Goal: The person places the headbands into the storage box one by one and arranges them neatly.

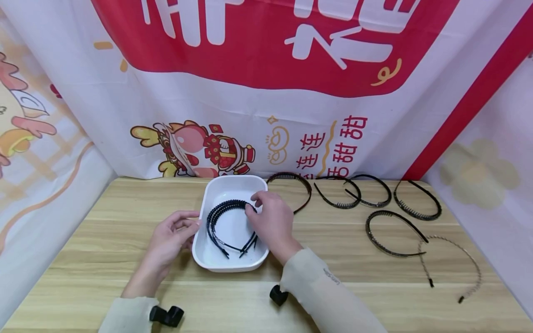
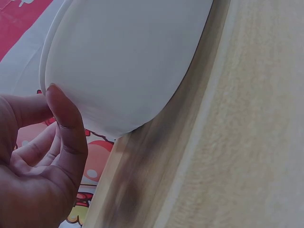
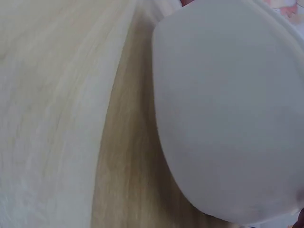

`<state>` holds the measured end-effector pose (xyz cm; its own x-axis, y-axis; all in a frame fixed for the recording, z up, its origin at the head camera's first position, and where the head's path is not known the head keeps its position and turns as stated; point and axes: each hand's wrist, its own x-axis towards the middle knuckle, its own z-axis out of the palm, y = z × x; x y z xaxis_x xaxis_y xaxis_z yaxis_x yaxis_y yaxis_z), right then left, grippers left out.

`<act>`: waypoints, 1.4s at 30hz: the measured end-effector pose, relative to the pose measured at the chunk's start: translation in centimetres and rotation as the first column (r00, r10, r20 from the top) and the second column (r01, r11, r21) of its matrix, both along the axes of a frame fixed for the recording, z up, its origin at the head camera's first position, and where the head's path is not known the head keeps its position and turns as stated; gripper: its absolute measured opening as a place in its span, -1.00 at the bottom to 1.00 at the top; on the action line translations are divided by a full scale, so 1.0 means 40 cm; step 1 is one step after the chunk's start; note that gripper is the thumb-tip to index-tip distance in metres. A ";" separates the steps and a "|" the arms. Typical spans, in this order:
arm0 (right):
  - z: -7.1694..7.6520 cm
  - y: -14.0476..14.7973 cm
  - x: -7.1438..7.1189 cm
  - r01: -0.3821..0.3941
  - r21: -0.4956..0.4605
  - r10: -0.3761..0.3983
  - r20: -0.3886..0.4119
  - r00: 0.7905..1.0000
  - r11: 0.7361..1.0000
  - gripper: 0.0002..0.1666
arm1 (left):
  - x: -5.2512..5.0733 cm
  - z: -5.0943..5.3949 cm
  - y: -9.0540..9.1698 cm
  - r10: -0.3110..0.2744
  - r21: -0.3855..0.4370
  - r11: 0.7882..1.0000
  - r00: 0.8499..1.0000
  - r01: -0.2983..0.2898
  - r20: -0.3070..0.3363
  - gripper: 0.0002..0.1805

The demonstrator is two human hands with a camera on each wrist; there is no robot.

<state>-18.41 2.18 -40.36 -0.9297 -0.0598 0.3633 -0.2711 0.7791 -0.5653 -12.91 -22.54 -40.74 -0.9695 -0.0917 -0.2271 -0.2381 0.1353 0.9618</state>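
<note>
"White, smooth and round-cornered, the tray [image 1: 230, 268] sat on the wood-grained table [image 1: 145, 194] in front of you, with several black headbands [image 1: 228, 205] looped together inside it, ridged along the arch and thin toward the tips."

"And how did my hands stand?"

"Your left hand [image 1: 168, 238] pinched the tray's left rim between thumb and finger. Your right hand [image 1: 272, 219] reached over the right rim, its bent fingers at the black headbands (whether they gripped one, I couldn't tell; the right wrist view showed mostly the tray's outer wall)."

"What room did I have around the edges?"

"The tabletop ran on to the left of the tray and toward you. Inside the walls, the headband tips pointed your way."

"Anything standing near?"

"A dark brown headband [image 1: 287, 175] lay just beside the tray on the right. Farther right, four toothed headbands [image 1: 370, 233] were spread out, two of them crossing, and a pale twisted headband [image 1: 476, 263] overlapped the nearest. Printed cloth [image 1: 250, 101] hung along the far table edge."
</note>
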 end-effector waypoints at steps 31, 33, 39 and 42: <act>-0.022 0.167 0.052 0.048 -0.552 0.024 0.121 0.992 0.833 -0.89 | 0.001 -0.001 0.004 0.011 -0.004 1.000 1.000 -0.011 0.006 -0.50; -0.026 0.189 0.058 0.051 -0.539 0.020 0.126 0.992 0.841 -0.89 | 0.001 -0.001 0.004 0.012 -0.004 1.000 1.000 -0.012 0.005 -0.50; -0.041 0.267 0.065 0.057 -0.486 0.007 0.130 0.992 0.872 -0.91 | 0.001 0.000 0.005 0.014 -0.016 1.000 1.000 -0.014 0.012 -0.49; -0.046 0.310 0.062 0.074 -0.466 -0.007 0.144 0.990 0.882 -0.91 | 0.000 -0.001 0.004 0.014 -0.024 1.000 1.000 -0.014 0.018 -0.48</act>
<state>-15.93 14.59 -42.18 -0.9693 0.1253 0.2116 -0.1409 0.4222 -0.8955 -12.91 -22.39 -40.78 -0.9639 -0.1108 -0.2422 -0.2574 0.1542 0.9539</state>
